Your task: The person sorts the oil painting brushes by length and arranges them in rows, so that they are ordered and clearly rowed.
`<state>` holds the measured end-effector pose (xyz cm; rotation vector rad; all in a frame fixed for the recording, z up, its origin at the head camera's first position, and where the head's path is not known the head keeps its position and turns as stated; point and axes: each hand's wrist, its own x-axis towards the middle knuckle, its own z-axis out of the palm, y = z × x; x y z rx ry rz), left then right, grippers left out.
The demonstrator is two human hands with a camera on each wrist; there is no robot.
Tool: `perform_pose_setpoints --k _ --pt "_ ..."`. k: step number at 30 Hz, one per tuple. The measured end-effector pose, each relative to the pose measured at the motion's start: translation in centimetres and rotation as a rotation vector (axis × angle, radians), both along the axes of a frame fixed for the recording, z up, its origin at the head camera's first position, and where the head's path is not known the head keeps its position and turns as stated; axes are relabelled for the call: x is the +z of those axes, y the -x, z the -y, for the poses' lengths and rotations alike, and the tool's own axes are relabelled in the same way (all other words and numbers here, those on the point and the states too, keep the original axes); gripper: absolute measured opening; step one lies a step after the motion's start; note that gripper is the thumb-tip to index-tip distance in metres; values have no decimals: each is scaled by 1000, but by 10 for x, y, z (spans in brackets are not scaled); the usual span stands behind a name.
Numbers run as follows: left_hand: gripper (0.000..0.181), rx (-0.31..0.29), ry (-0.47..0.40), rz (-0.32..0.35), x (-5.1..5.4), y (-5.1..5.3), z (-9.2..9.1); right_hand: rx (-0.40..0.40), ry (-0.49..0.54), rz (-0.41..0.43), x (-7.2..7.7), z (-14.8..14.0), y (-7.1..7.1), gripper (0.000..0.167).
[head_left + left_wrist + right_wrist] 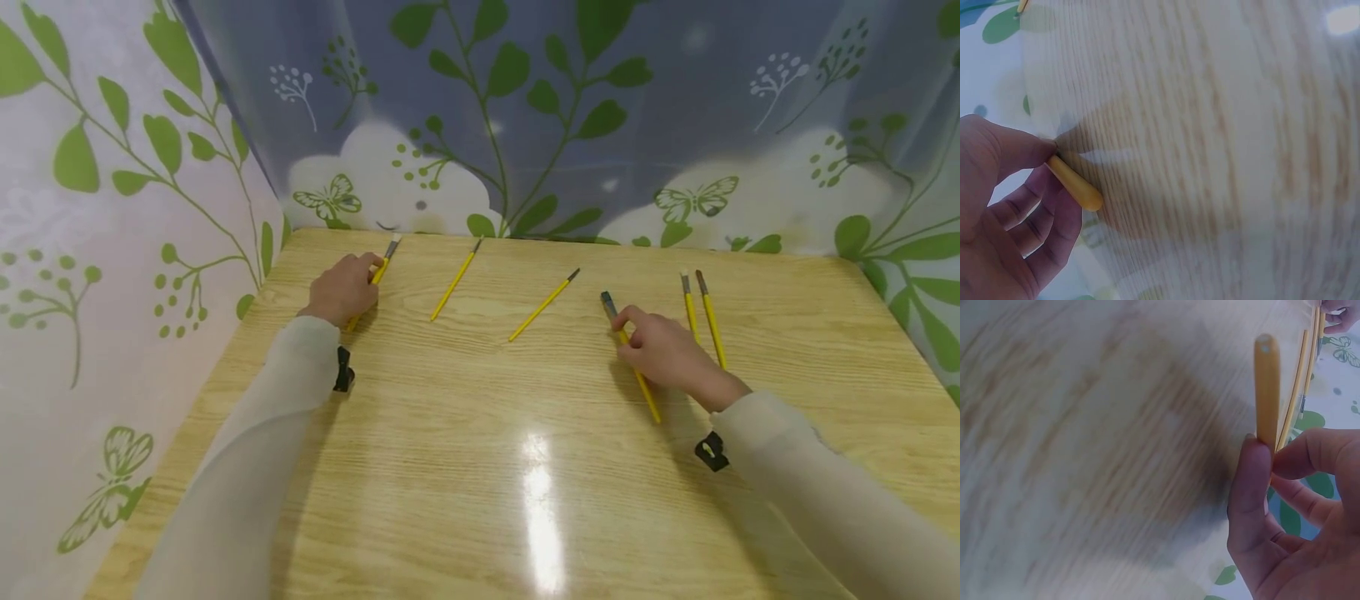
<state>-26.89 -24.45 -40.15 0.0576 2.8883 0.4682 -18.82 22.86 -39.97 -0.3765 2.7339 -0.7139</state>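
Observation:
At the table's back left, my left hand (343, 288) pinches a yellow-handled paintbrush (382, 268) with pale bristles, its tip pointing away from me. The rounded handle end (1079, 186) sticks out past thumb and fingers in the left wrist view. On the right, my right hand (663, 346) grips a wider yellow paintbrush (647, 396) with a dark flat tip. Its handle (1267, 387) rises between thumb and fingers in the right wrist view. Just beyond that hand lie a pale-tipped paintbrush (690, 308) and a brown-tipped paintbrush (711, 321), side by side.
Between the hands, two thin yellow paintbrushes lie slanted: one left of centre (455, 282) and one nearer the middle (543, 307). The wood-grain table (420, 433) meets leaf-patterned cloth (540, 167) along its back and left. A bright reflection shines near the front.

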Motion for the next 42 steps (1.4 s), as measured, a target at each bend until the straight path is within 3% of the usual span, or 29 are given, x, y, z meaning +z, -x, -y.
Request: perform_pose_setpoints --k 12,23,36,42 --pt "56 5 -8 -9 -2 -3 2 -7 32 17 -3 2 -1 35" --pt "58 1 -24 -12 -6 0 4 -2 -6 -2 -5 2 -2 35" --pt "57 -21 -46 3 -2 2 3 -15 16 11 -8 -1 -4 35" --pt "55 -25 -73 -30 1 3 1 -14 11 4 -11 -1 -3 35"
